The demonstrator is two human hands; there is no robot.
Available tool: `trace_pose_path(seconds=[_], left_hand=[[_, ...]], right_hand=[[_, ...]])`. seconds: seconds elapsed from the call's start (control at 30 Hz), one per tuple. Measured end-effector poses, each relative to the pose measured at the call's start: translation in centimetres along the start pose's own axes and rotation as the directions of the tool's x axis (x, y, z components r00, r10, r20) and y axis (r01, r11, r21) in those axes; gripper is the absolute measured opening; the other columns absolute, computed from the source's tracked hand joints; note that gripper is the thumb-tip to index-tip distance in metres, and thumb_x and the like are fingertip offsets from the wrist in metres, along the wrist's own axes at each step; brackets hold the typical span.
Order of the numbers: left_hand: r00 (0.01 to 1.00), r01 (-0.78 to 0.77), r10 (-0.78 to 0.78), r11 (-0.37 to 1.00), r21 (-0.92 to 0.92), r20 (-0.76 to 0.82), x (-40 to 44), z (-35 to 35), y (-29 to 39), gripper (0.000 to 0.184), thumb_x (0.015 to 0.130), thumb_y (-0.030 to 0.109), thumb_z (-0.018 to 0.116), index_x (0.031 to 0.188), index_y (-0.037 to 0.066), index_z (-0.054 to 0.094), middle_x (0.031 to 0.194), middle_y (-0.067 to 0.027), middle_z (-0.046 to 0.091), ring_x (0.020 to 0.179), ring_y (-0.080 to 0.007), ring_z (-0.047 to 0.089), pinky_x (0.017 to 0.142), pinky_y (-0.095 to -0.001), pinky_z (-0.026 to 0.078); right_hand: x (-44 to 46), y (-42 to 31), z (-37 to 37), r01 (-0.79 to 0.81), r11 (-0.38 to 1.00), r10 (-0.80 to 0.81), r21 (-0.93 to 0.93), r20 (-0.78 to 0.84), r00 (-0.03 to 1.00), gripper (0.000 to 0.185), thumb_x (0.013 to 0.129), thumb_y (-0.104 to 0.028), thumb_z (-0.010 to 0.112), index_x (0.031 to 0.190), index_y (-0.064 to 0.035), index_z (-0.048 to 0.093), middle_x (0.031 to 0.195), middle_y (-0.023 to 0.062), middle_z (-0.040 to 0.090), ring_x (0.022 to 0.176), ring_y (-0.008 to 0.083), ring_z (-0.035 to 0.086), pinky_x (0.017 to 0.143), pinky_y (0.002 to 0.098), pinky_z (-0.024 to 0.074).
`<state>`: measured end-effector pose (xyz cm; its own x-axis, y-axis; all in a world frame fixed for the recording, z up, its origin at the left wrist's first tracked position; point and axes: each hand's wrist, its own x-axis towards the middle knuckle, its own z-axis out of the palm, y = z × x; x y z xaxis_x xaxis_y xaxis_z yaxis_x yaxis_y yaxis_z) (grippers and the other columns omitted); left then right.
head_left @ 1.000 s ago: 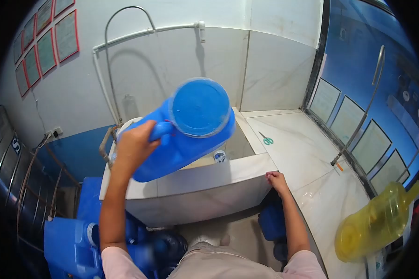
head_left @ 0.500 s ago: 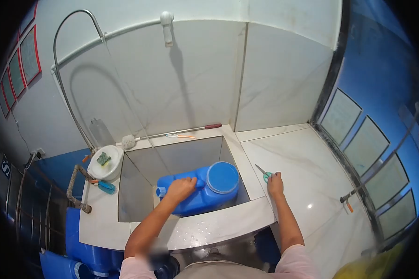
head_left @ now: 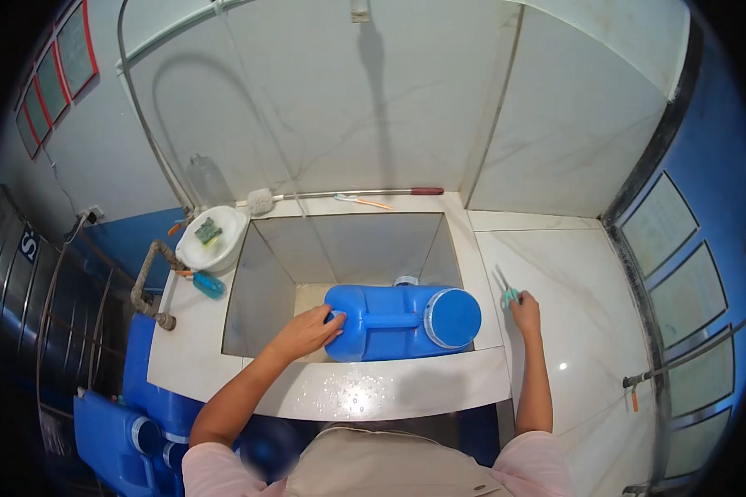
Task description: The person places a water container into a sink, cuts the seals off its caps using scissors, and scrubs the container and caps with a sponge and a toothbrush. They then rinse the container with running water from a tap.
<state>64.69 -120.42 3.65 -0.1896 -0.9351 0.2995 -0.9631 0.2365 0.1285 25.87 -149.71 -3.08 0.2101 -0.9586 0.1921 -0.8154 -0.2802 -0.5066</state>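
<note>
A blue plastic water jug lies on its side over the tiled sink, its wide round cap facing right. My left hand grips the jug's left end, the fingers curled at its corner by a small cap that is partly hidden. On the right, my right hand is closed around the teal handles of a pair of scissors. Their blades point away from me, over the white counter. The jug's underside is out of sight.
A long-handled brush and a toothbrush lie along the sink's back ledge. At left stand a white basin holding a sponge, a blue brush and a bent pipe. More blue jugs sit below left.
My left hand has gone from the jug's handle to its left end. The jug has turned so its handle faces up. The scissors' blades have opened a little. The view has shifted.
</note>
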Motion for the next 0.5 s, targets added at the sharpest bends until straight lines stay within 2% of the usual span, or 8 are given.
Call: trace_pose_path(seconds=[0.03,0.1,0.17,0.23,0.37,0.43,0.47,0.5], left_hand=[[0.99,0.106,-0.103,0.994,-0.029,0.091,-0.5,0.8,-0.2,0.033,0.082,0.03,0.059,0.1,0.003,0.053,0.085,-0.0163,0.054,0.077,-0.0325,0.059,0.064,-0.0445,0.048],[0.966,0.253,-0.25,0.967,-0.039,0.064,-0.4,3.0,-0.2,0.033,0.084,0.032,0.057,0.097,0.003,0.054,0.085,-0.0173,0.055,0.076,-0.0334,0.059,0.063,-0.0456,0.048],[0.923,0.384,-0.383,0.922,-0.05,0.035,0.1,3.0,0.4,0.034,0.085,0.035,0.054,0.095,0.003,0.055,0.084,-0.0183,0.057,0.075,-0.0343,0.059,0.063,-0.0467,0.048],[0.664,0.746,-0.705,0.644,-0.168,0.248,0.4,1.7,0.8,0.043,0.086,0.044,0.05,0.093,0.002,0.056,0.086,-0.0197,0.06,0.077,-0.0354,0.06,0.068,-0.044,0.048],[0.616,0.788,-0.562,0.456,-0.414,0.552,-2.4,0.2,1.1,0.046,0.089,0.044,0.045,0.093,0.0,0.057,0.075,-0.0177,0.06,0.07,-0.0348,0.059,0.067,-0.0462,0.046],[0.863,0.484,-0.502,0.793,-0.369,0.053,-2.3,-3.6,3.2,0.04,0.089,0.04,0.048,0.094,0.001,0.057,0.077,-0.0181,0.06,0.073,-0.0342,0.061,0.065,-0.0425,0.047],[0.861,0.487,-0.506,0.79,-0.374,0.053,-2.2,-2.8,2.4,0.04,0.089,0.04,0.048,0.094,0.001,0.057,0.077,-0.0181,0.06,0.073,-0.0342,0.061,0.065,-0.0425,0.047],[0.951,0.252,-0.295,0.913,-0.32,-0.093,-2.0,-1.2,1.1,0.039,0.088,0.039,0.05,0.095,0.001,0.057,0.077,-0.0183,0.06,0.074,-0.0337,0.061,0.064,-0.0407,0.047]], right_hand=[[-0.1,-1.5,-0.1,0.007,1.0,-0.007,0.001,0.008,1.0,0.019,0.081,-0.013,0.057,0.089,0.0041,0.057,0.074,0.015,0.061,0.065,0.0314,0.06,0.062,0.0356,0.049],[0.1,-5.9,-0.2,-0.229,0.758,0.073,0.611,0.269,0.96,0.02,0.086,-0.015,0.053,0.095,0.0027,0.054,0.076,0.0111,0.061,0.061,0.0174,0.057,0.056,0.0264,0.0462],[-1.4,-11.4,-1.2,-0.221,0.708,0.01,0.67,0.303,0.953,0.02,0.088,-0.015,0.052,0.098,0.0021,0.053,0.077,0.0092,0.06,0.062,0.0131,0.055,0.055,0.0235,0.0447],[-3.0,-15.8,-2.2,-0.214,0.655,-0.054,0.724,0.327,0.943,0.02,0.089,-0.015,0.05,0.101,0.0015,0.051,0.077,0.0073,0.06,0.062,0.0088,0.054,0.053,0.0205,0.0432],[-5.6,-20.4,-2.4,-0.232,0.544,-0.195,0.806,0.391,0.9,0.02,0.089,-0.014,0.048,0.102,0.0017,0.051,0.081,0.0064,0.059,0.064,0.0094,0.054,0.056,0.0214,0.0433],[-6.6,-21.8,-2.0,-0.246,0.531,-0.226,0.811,0.415,0.881,0.021,0.089,-0.014,0.048,0.102,0.002,0.051,0.082,0.0063,0.059,0.065,0.0092,0.054,0.056,0.0212,0.0434],[-7.0,-22.4,-1.8,-0.283,0.53,-0.237,0.8,0.46,0.856,0.021,0.089,-0.014,0.047,0.103,0.0019,0.051,0.082,0.0064,0.06,0.065,0.0092,0.053,0.057,0.021,0.0434],[-7.4,-23.1,-1.7,-0.319,0.531,-0.25,0.785,0.505,0.826,0.021,0.089,-0.014,0.047,0.103,0.0019,0.051,0.083,0.0065,0.06,0.065,0.0091,0.053,0.057,0.0209,0.0434]])
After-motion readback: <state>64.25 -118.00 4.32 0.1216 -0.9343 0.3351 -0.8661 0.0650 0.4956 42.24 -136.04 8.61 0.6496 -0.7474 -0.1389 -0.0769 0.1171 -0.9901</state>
